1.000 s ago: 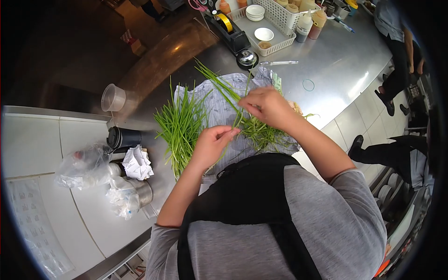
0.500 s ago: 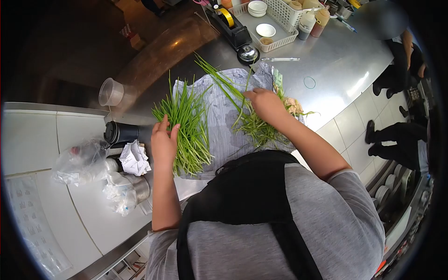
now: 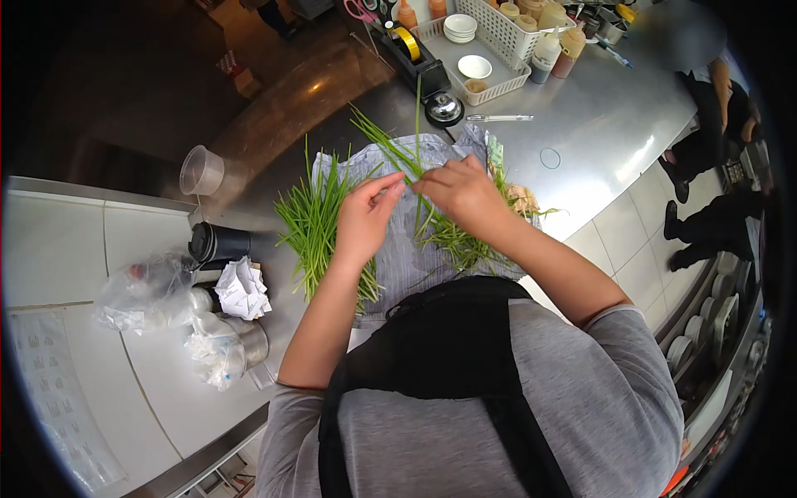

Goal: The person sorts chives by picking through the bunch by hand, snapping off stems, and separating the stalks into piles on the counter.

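Note:
My right hand (image 3: 465,197) is closed, its fingertips pinching a few long green chives (image 3: 386,141) that point away to the upper left, plus one blade standing nearly upright. Close beside it, my left hand (image 3: 368,217) has thumb and forefinger drawn together at the same blades; their exact contact is partly hidden. A thick bunch of chives (image 3: 320,228) lies left of and partly under my left forearm. Beneath my right wrist is a looser, tangled heap of chives (image 3: 465,245). Both lie on a crumpled grey-striped sheet (image 3: 398,249).
Behind the sheet are a call bell (image 3: 443,109), tape dispenser (image 3: 415,62), pen (image 3: 500,118) and white basket (image 3: 502,87) with small bowls. At left are a clear plastic cup (image 3: 200,171), black-lidded cup (image 3: 217,242) and plastic bags (image 3: 149,290). Other people (image 3: 710,228) stand at right.
My left hand has left the chive bunch and moved right and up to meet my right hand. The right hand has shifted slightly left, and the blade it holds now stands more upright.

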Demonstrator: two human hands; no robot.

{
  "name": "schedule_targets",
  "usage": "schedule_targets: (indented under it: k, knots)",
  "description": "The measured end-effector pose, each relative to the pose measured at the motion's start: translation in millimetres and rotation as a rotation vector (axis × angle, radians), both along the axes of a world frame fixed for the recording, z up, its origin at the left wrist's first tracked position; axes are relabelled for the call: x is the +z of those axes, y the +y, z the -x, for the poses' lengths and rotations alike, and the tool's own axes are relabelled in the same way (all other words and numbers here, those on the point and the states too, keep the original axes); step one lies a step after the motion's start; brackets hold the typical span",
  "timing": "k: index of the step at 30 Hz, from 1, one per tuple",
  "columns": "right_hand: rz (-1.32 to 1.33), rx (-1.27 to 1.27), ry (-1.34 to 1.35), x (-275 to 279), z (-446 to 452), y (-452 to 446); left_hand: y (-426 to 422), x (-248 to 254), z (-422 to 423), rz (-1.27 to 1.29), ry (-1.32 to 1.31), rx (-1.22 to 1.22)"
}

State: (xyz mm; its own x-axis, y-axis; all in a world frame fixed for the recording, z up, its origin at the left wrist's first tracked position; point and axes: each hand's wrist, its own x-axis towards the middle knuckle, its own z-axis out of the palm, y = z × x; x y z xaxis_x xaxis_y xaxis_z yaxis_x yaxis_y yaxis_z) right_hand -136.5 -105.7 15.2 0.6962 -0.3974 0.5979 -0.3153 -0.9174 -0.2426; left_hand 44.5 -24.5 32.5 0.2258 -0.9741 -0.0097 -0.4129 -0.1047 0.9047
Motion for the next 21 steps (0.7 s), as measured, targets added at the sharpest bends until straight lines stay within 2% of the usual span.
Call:
schedule_targets:
  k: [1,2,4,8,11,14,16,17,18,20,21]
  knots:
    - [0.016,0.005,0.019,-1,1,4,-6,1,5,-0.03,0.154,0.015]
    - [0.02,-0.002,0.018,0,3,7,-10,3,10,-0.027,0.154,0.009]
    - [-0.015,0.031,-0.011,0,6,14,-16,10,17,-0.04,0.418,0.046]
    - [-0.063,0.066,-0.013,-4,9,23,-19,10,20,-0.005,0.392,-0.024]
    - [-0.182,0.109,-0.072,4,11,24,-14,11,20,-0.027,0.506,-0.008]
    - [-0.318,0.055,-0.204,4,13,13,-8,10,14,-0.057,0.397,-0.046]
    - [-1.055,-0.005,-0.548,-4,10,10,-8,16,12,-0.005,0.514,0.052]
    - [-1.211,0.038,-0.535,-3,12,10,-8,16,10,0.003,0.592,0.093]
    - [-1.212,0.042,-0.531,-5,10,11,-9,17,8,0.005,0.593,0.098]
    - [-1.359,0.192,-0.257,-12,9,19,-9,19,7,0.074,0.695,0.118]
    - [-1.44,0.276,-0.262,-11,6,27,-10,19,6,0.074,0.697,0.118]
